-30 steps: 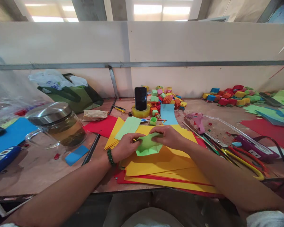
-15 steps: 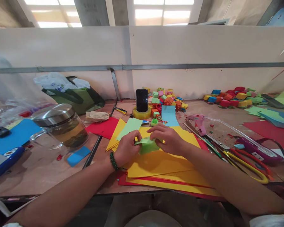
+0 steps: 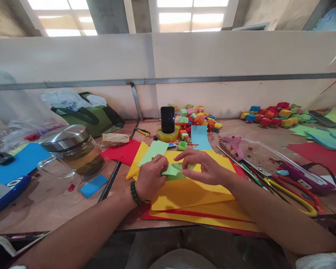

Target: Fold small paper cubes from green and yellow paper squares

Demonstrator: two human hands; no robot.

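Between both hands is a small piece of light green paper (image 3: 172, 169), with a fold line across it. My left hand (image 3: 151, 177), wearing a ring and a dark beaded bracelet, pinches its left end. My right hand (image 3: 205, 168) hovers over the right end, fingers curved, with a gap between thumb and forefinger. Whether a fingertip still touches the paper is hard to see. Under both hands lies a stack of yellow sheets (image 3: 190, 196). Beyond the left hand rests a light green strip (image 3: 153, 152), and a small open green paper box (image 3: 182, 145) sits just past the paper.
A phone (image 3: 167, 119) stands on a yellow tape roll, beside piled coloured paper cubes (image 3: 200, 120). Leftward are a glass tea mug (image 3: 84, 160) and blue paper (image 3: 94, 186). Scissors (image 3: 294, 194) and a pink glue gun (image 3: 236, 147) lie at right.
My right hand has loosened from the green paper and opened its fingers, shifting slightly right. My left hand has turned a little and keeps hold of the left end.
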